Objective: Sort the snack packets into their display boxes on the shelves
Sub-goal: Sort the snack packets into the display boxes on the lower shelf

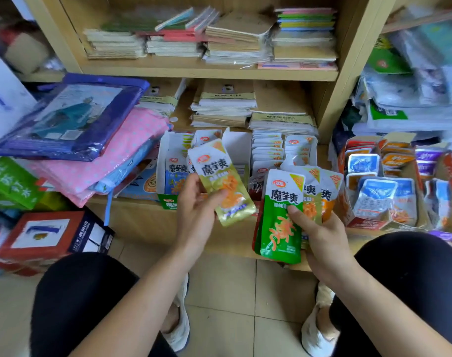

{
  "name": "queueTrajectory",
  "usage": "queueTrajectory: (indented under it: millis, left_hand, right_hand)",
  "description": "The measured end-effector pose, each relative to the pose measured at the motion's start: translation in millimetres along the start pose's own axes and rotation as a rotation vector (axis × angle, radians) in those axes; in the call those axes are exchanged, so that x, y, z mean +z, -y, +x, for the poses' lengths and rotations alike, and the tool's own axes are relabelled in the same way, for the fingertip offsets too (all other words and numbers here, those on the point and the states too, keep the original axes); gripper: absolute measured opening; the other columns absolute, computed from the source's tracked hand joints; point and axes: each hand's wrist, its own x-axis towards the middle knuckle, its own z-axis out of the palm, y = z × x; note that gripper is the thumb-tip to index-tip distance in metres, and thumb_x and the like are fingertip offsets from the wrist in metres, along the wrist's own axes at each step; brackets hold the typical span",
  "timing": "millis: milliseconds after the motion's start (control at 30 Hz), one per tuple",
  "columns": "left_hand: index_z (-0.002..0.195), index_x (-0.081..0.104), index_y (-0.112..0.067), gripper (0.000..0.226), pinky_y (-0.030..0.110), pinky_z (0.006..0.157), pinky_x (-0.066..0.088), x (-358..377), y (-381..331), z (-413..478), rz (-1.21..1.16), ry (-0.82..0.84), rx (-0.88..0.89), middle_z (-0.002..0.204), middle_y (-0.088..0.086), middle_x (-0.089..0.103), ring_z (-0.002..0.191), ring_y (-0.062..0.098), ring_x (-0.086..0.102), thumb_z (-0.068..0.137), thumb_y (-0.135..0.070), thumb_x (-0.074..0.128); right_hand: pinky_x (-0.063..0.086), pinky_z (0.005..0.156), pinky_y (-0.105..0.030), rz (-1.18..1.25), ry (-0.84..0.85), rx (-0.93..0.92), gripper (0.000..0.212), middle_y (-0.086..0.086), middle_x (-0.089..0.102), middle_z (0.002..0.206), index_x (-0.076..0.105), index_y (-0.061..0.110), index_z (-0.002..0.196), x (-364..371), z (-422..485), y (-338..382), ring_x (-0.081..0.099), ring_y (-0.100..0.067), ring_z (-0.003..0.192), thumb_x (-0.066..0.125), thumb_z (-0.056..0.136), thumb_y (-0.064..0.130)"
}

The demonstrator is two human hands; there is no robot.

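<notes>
Black-trousered knees bent low: squat brings hands level with bottom shelf. Left hand pinches single gold foil snack packet, held apart, likely for matching. Right hand grips fanned stack, green foil packet frontmost, labels readable. Open white cardboard display boxes just beyond on low wooden shelf; red box of blue-white packets right.

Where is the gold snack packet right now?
Head view, centre: the left hand holds the gold packet before the open display box, left of the green packet in the right hand.
</notes>
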Motion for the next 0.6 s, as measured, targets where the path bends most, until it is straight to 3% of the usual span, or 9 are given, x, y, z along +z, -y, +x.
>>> queueTrajectory:
  millis: [67, 167, 267, 367, 433, 533, 600]
  left_hand:
    - [0.097, 0.062, -0.024, 0.024, 0.035, 0.073, 0.054, -7, 0, 16, 0.075, -0.034, 0.071, 0.093, -0.008, 0.073, 0.087, 0.012, 0.069, 0.086, -0.005, 0.071]
    - [0.101, 0.062, -0.030, 0.024, 0.036, 0.067, 0.055, -7, 1, 40, 0.268, -0.080, 0.174, 0.088, -0.015, 0.070, 0.083, 0.011, 0.069, 0.090, -0.011, 0.071]
    - [0.110, 0.064, -0.021, 0.025, 0.039, 0.067, 0.057, 1, 5, 63, 0.500, -0.072, 0.302, 0.087, -0.009, 0.069, 0.079, 0.012, 0.068, 0.087, -0.023, 0.074]
    - [0.127, 0.063, -0.022, 0.043, 0.038, 0.072, 0.059, 12, 5, 73, 0.640, 0.019, 0.284, 0.094, -0.013, 0.070, 0.075, 0.007, 0.069, 0.086, -0.027, 0.077]
    - [0.133, 0.061, -0.021, 0.047, 0.035, 0.077, 0.059, 16, 2, 68, 0.655, 0.046, 0.231, 0.100, -0.015, 0.069, 0.073, 0.002, 0.067, 0.088, -0.025, 0.076]
    - [0.118, 0.070, -0.021, 0.030, 0.036, 0.075, 0.059, 19, -5, 44, 0.601, 0.062, 0.260, 0.093, -0.017, 0.069, 0.076, 0.003, 0.067, 0.088, -0.022, 0.074]
    - [0.115, 0.071, -0.024, 0.035, 0.039, 0.073, 0.061, 22, -9, 18, 0.467, 0.214, 0.176, 0.092, -0.014, 0.071, 0.079, 0.009, 0.070, 0.082, -0.035, 0.076]
  right_hand:
    - [0.062, 0.073, -0.047, 0.020, -0.015, -0.011, 0.040, -0.015, 0.074, 0.112, 0.062, 0.004, 0.120, 1, 1, 3, 0.073, -0.034, 0.097, 0.073, 0.082, 0.009]
    - [0.061, 0.066, -0.040, 0.035, -0.040, -0.020, 0.037, -0.012, 0.075, 0.109, 0.063, 0.006, 0.119, -1, 4, 7, 0.074, -0.030, 0.094, 0.072, 0.083, 0.009]
    - [0.060, 0.065, -0.039, 0.047, -0.064, -0.029, 0.034, -0.013, 0.075, 0.109, 0.063, 0.005, 0.118, -4, 6, 6, 0.075, -0.029, 0.092, 0.071, 0.085, 0.006]
    - [0.060, 0.074, -0.044, 0.044, -0.070, -0.049, 0.035, -0.013, 0.075, 0.111, 0.062, 0.004, 0.119, -6, 7, 5, 0.073, -0.032, 0.097, 0.071, 0.085, 0.005]
    - [0.059, 0.083, -0.050, 0.033, -0.063, -0.067, 0.037, -0.014, 0.074, 0.113, 0.062, 0.003, 0.120, -8, 8, 4, 0.072, -0.035, 0.101, 0.071, 0.084, 0.005]
    - [0.057, 0.089, -0.054, 0.001, -0.054, -0.106, 0.040, -0.014, 0.074, 0.112, 0.063, 0.002, 0.119, -11, 9, 3, 0.072, -0.035, 0.102, 0.074, 0.081, 0.006]
    - [0.056, 0.091, -0.056, -0.021, -0.049, -0.133, 0.042, -0.015, 0.074, 0.111, 0.064, 0.002, 0.116, -12, 9, 3, 0.072, -0.036, 0.101, 0.077, 0.077, 0.008]
